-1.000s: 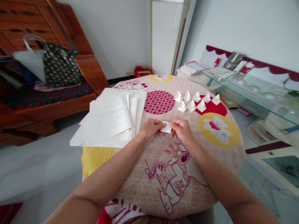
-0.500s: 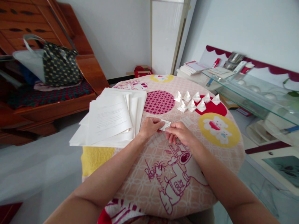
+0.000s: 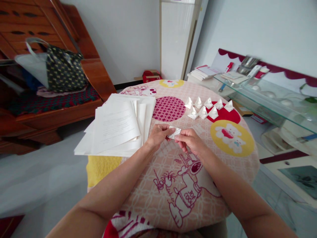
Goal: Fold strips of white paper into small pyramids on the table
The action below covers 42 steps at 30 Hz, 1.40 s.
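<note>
A small folded piece of printed white paper (image 3: 175, 132) is pinched between my two hands, just above the middle of the table. My left hand (image 3: 159, 134) grips its left side, thumb on top. On its right edge, the thumb and fingers of my right hand (image 3: 189, 138) are closed. Beyond my right hand stand several folded white paper shapes (image 3: 203, 112) with pointed tops, set in two rows. A stack of white paper sheets (image 3: 116, 125), the top one printed with text, lies to the left of my hands.
A patterned pink cloth (image 3: 153, 185) covers the round table. At the right is a glass shelf (image 3: 269, 102) with cups and papers. A wooden bench (image 3: 94, 76) on the left holds a dark patterned bag (image 3: 64, 67).
The folded paper is turned slightly and shows more of its printed face. My fingers have shifted a little on it; the pointed shapes and the stack stay in place.
</note>
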### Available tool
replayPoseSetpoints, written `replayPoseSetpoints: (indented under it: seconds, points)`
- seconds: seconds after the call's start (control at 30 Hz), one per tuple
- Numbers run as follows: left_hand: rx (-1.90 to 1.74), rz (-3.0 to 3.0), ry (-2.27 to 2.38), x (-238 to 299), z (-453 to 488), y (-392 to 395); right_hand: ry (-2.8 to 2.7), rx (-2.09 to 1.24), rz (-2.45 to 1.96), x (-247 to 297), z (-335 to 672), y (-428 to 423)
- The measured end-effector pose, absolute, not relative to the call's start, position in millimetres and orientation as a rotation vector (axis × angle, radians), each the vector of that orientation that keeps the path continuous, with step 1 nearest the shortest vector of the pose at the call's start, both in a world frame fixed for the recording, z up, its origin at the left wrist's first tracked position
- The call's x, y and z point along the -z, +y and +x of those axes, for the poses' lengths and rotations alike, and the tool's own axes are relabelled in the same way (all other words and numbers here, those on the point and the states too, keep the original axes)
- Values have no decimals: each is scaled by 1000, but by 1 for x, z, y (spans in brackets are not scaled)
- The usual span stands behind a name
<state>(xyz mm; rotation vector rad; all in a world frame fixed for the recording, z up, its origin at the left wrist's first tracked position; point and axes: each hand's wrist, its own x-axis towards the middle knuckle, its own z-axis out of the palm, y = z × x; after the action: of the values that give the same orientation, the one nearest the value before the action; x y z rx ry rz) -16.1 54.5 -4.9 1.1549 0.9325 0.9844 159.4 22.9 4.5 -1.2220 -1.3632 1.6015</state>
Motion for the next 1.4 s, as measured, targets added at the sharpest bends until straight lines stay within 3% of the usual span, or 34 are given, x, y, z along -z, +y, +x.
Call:
replayPoseSetpoints:
  seconds: [0.7, 1.03, 1.4]
  points:
    - [-888, 1206, 928, 5, -18, 57, -1377, -1614, -1185, -5, 161, 23]
    - [-1002, 1781, 1238, 8, -20, 61, -1390, -1605, -1124, 1, 161, 26]
    - [-1023, 1399, 963, 10, -17, 61, -1420, -1672, -1113, -3, 161, 24]
